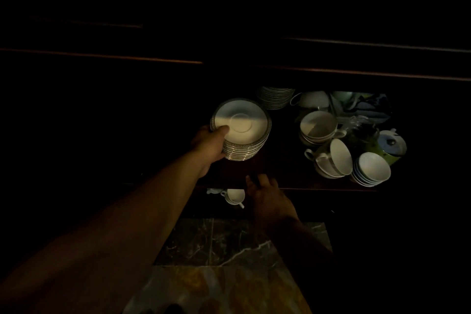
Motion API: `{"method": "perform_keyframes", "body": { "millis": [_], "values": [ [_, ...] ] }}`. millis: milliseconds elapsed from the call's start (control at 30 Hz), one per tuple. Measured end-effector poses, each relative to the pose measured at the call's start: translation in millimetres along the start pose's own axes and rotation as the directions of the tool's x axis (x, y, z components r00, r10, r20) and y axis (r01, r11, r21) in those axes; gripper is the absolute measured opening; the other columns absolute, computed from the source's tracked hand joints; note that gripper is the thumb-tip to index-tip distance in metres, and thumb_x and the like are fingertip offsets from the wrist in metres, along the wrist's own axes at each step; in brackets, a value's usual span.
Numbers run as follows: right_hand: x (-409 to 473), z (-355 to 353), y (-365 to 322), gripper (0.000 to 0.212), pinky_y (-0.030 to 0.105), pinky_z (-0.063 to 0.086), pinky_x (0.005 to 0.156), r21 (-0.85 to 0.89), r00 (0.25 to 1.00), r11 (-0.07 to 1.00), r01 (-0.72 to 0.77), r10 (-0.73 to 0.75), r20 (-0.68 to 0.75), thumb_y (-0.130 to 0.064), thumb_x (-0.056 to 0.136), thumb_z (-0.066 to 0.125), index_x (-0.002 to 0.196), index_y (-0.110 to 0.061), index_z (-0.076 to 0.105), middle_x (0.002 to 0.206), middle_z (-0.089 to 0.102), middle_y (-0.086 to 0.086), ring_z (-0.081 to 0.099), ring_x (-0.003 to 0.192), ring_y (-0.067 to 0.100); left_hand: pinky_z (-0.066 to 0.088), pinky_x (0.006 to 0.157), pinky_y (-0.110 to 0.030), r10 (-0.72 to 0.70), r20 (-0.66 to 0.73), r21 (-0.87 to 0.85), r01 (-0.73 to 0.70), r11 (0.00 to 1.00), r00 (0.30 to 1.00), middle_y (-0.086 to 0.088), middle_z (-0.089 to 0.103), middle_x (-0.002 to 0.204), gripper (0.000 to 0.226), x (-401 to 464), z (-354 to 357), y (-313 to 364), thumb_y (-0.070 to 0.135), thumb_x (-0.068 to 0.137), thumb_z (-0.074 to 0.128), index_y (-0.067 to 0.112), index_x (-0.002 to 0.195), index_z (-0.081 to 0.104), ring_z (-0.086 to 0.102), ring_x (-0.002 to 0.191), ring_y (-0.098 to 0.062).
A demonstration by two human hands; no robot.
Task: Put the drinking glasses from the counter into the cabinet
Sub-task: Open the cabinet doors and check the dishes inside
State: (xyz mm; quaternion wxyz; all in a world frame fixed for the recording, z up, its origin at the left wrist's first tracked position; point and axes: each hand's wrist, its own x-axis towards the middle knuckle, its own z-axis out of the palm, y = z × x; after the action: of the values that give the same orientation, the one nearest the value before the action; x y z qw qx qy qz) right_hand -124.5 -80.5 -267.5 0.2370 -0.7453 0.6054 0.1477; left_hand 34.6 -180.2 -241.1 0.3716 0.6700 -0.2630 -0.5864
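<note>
The scene is very dark. My left hand grips the left side of a tall stack of white saucers with patterned rims, thumb on the top saucer, on a dark cabinet shelf. My right hand rests at the shelf's front edge with fingers spread and nothing in it. No drinking glasses are clearly visible; some faint clear shapes lie deep in the shelf, too dim to identify.
A second saucer stack stands behind. Right of it are white teacups, tipped cups, stacked bowls and a green-and-blue lidded pot. A cup sits on the shelf below. Marble floor lies underneath.
</note>
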Motion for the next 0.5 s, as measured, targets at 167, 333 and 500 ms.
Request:
{"method": "perform_keyframes", "body": {
  "millis": [167, 333, 500],
  "values": [
    [-5, 1, 19, 0.073, 0.047, 0.042, 0.108, 0.043, 0.994, 0.994, -0.1, 0.102, -0.048, -0.032, 0.097, 0.053, 0.16, -0.022, 0.016, 0.159, 0.02, 0.008, 0.022, 0.145, 0.034, 0.056, 0.088, -0.041, 0.003, 0.015, 0.002, -0.003, 1.0, 1.0, -0.002, 0.056, 0.126, 0.042, 0, 18, 0, 0.032, 0.097, 0.059, 0.019, 0.136, 0.049, 0.056, 0.105, -0.019],
    [-10, 5, 41, 0.075, 0.045, 0.01, 0.124, 0.064, 0.986, 0.988, -0.141, 0.146, -0.081, -0.039, 0.101, 0.044, 0.161, -0.02, 0.003, 0.169, -0.006, 0.009, -0.005, 0.155, 0.032, 0.056, 0.086, -0.041, 0.013, 0.019, 0.007, -0.013, 1.0, 1.0, -0.007, 0.056, 0.134, 0.046, -1, 37, 1, 0.031, 0.097, 0.059, 0.016, 0.139, 0.048, 0.057, 0.104, -0.021],
    [-13, 9, 53, 0.074, 0.043, 0.006, 0.125, 0.059, 0.988, 0.988, -0.142, 0.145, -0.046, -0.042, 0.102, 0.039, 0.161, -0.022, -0.001, 0.169, -0.005, 0.009, -0.004, 0.156, 0.028, 0.055, 0.091, -0.044, 0.003, 0.045, 0.022, -0.004, 1.0, 0.999, -0.008, 0.057, 0.134, 0.047, -2, 57, 1, 0.033, 0.097, 0.059, 0.016, 0.139, 0.048, 0.059, 0.112, -0.025]
  ]
}}
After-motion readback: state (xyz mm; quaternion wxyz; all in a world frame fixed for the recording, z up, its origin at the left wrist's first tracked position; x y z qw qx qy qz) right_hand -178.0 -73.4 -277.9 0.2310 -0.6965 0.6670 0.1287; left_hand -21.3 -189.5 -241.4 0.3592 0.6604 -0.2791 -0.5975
